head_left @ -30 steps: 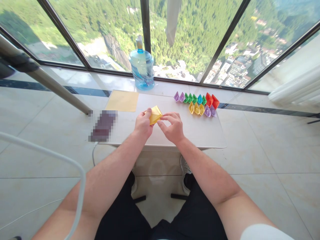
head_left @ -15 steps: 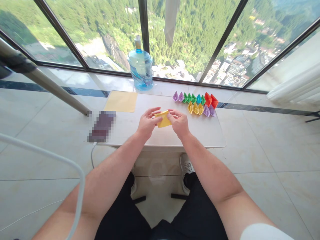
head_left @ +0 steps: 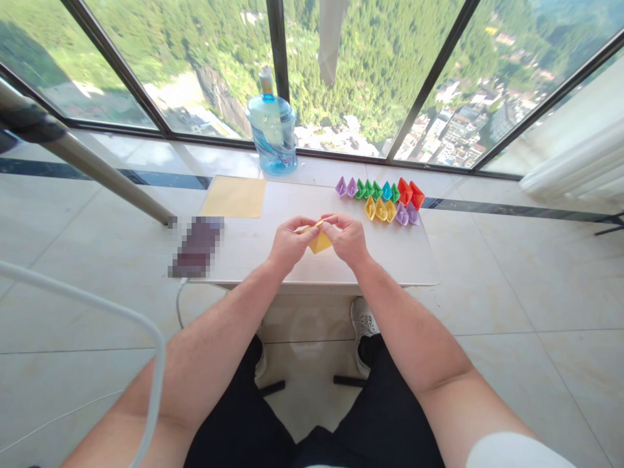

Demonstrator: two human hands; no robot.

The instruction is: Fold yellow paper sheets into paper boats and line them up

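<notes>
A small piece of folded yellow paper [head_left: 320,244] is held between both hands above the middle of the white table. My left hand [head_left: 290,242] pinches its left upper edge between thumb and fingers. From the other side, my right hand [head_left: 347,235] grips the upper right part, the two thumbs close together. The fingers hide much of the paper's top edge. Beyond my right hand stand folded paper boats in two rows: purple boats [head_left: 346,187], green boats [head_left: 369,189], a blue boat [head_left: 387,190], red boats [head_left: 410,193], and yellow boats [head_left: 380,210].
A flat yellow sheet [head_left: 234,197] lies at the table's back left, with a pixelated dark object [head_left: 197,247] in front of it. Behind the white table [head_left: 253,263], a blue water jug [head_left: 272,136] stands by the window. A pole [head_left: 117,172] slants in from the left.
Both hands have drawn closer together on the yellow paper. Its shape has gone from a squarish piece to one with a point at the bottom.
</notes>
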